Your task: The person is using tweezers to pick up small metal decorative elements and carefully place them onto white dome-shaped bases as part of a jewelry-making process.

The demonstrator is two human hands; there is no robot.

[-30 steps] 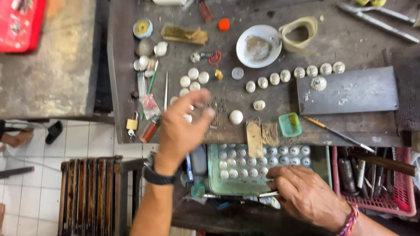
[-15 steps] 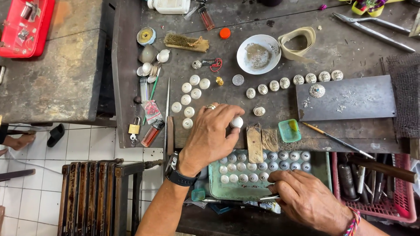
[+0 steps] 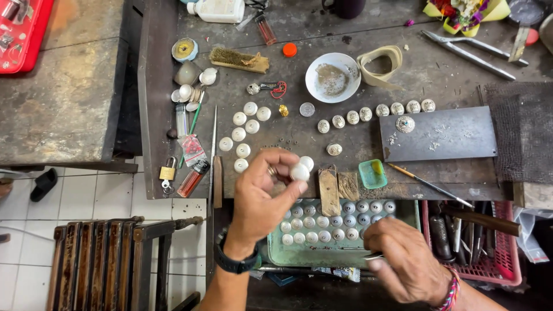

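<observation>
Since half a second ago the left hand (image 3: 266, 198) has lifted off the bench and drawn back toward the near edge, and it now holds up a white domed bead (image 3: 299, 171) pinched between thumb and fingertips, with a second white bead (image 3: 307, 163) showing just behind it. That hand wears a black wristwatch (image 3: 235, 264) and a ring on one finger. Below and to the right, the right hand (image 3: 405, 264) rests over the near rim of a green tray (image 3: 276, 258), its fingers curled around a thin metal tool (image 3: 373, 256); how tightly it grips cannot be told. Rows of pale round beads (image 3: 340, 222) fill the tray. On the dark workbench (image 3: 438, 178), a loose cluster of white beads (image 3: 242, 135) lies just beyond the left hand, and a row of duller patterned beads (image 3: 374, 112) runs along the far edge of a flat metal plate (image 3: 440, 133). A white bowl (image 3: 332, 78) of grey powder stands farther back, near a wire brush (image 3: 239, 59) and an orange cap (image 3: 290, 50). A small green dish (image 3: 372, 173) sits beside a fine paintbrush (image 3: 429, 185), and a red basket (image 3: 478, 242) of tools stands at the right.
</observation>
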